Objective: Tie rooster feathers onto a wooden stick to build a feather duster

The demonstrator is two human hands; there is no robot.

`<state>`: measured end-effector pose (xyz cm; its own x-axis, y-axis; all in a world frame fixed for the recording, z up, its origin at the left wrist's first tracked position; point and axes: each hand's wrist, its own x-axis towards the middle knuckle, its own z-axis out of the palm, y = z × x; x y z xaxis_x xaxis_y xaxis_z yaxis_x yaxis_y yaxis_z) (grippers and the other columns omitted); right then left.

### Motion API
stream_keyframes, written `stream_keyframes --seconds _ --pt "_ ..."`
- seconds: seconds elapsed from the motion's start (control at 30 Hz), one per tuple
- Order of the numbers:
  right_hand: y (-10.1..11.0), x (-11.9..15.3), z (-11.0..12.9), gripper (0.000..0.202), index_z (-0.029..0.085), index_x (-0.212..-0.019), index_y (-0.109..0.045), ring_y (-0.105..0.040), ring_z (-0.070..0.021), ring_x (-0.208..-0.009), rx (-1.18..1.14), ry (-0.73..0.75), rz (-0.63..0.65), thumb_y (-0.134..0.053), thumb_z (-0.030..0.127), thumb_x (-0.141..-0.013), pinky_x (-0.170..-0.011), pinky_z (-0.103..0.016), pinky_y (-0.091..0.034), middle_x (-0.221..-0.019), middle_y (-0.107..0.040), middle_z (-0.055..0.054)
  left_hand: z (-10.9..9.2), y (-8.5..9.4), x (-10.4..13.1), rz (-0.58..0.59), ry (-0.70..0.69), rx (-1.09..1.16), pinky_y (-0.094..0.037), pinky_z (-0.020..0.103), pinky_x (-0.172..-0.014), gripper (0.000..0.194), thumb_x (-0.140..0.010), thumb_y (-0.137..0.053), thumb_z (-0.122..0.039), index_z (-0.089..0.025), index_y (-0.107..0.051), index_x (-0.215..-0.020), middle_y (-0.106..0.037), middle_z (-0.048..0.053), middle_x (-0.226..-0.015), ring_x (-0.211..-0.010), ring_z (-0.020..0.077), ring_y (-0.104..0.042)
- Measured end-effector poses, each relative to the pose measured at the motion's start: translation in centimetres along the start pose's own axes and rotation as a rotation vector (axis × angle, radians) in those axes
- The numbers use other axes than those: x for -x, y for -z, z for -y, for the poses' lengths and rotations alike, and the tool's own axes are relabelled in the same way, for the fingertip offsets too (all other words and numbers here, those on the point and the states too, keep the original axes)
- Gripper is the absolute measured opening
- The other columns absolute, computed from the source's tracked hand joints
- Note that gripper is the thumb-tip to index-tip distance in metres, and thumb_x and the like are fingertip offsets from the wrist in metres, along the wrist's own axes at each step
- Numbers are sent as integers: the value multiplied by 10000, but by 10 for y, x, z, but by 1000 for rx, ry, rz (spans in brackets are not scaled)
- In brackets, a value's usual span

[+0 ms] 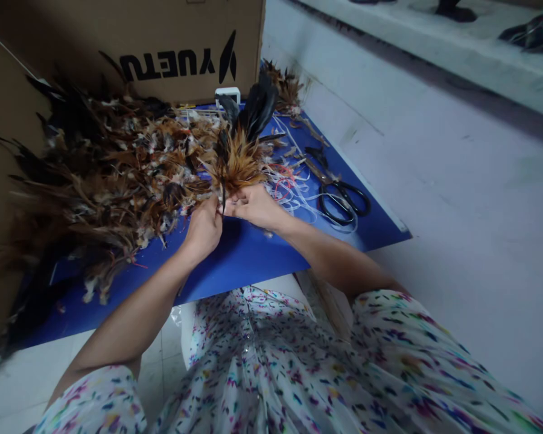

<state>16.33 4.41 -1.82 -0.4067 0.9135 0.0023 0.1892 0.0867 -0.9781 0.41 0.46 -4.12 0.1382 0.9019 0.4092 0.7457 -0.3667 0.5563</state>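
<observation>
A bunch of feathers (239,157), golden brown below with long black plumes at the top, stands up from between my two hands above the front of the table. My left hand (206,223) is closed at its base, with one thin dark feather upright at the fingertips. From the other side my right hand (256,205) pinches the lower end of the same bunch. The fingers of both hands hide the tied or bare base. Close by on the left lies a large heap of loose brown and black feathers (131,163).
Black-handled scissors (344,202) lie right of my hands, beside tangled white and red strings (292,184). A small white device (227,95) stands behind. A cardboard box (172,36) and a pale wall (457,181) bound the blue tabletop (235,259).
</observation>
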Motion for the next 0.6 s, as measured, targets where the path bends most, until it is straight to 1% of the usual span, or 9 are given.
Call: stream_keyframes --seconds 0.07,0.2,0.37,0.5,0.6 --pt "-1 0 2 355 126 -681 -568 -386 -50 -568 -90 -32 41 -828 344 -579 -531 -210 -308 -609 -490 51 0 -1 0 15 0 -8 -524 322 -740 170 -871 -450 -119 -158 -594 -955 -681 84 -831 -787 206 -661" --pt "-2 -1 2 323 142 -648 -526 -418 -52 -598 -169 -41 59 -808 291 -600 -549 -200 -338 -620 -499 53 -1 -3 1 -2 8 -5 -527 327 -753 167 -879 -459 -124 -156 -593 -974 -685 90 -845 -795 208 -664" --pt "-2 -2 0 370 150 -594 -494 -387 -50 -577 -137 -40 71 -808 347 -594 -536 -216 -303 -572 -442 67 -4 -2 1 8 27 -4 -511 321 -740 179 -871 -463 -120 -156 -595 -987 -683 95 -842 -780 209 -651" --pt "1 -1 3 414 167 -561 -445 -328 -37 -547 -161 -34 88 -810 356 -605 -495 -207 -255 -538 -388 85 -8 0 1 11 34 -2 -486 289 -677 120 -883 -453 -139 -177 -567 -891 -648 59 -760 -705 181 -619" --pt "4 2 9 413 174 -548 -423 -282 -26 -493 -174 -91 116 -804 299 -647 -429 -191 -198 -490 -352 97 -12 1 2 18 59 47 -478 271 -641 117 -879 -456 -142 -195 -521 -798 -596 25 -678 -644 160 -592"
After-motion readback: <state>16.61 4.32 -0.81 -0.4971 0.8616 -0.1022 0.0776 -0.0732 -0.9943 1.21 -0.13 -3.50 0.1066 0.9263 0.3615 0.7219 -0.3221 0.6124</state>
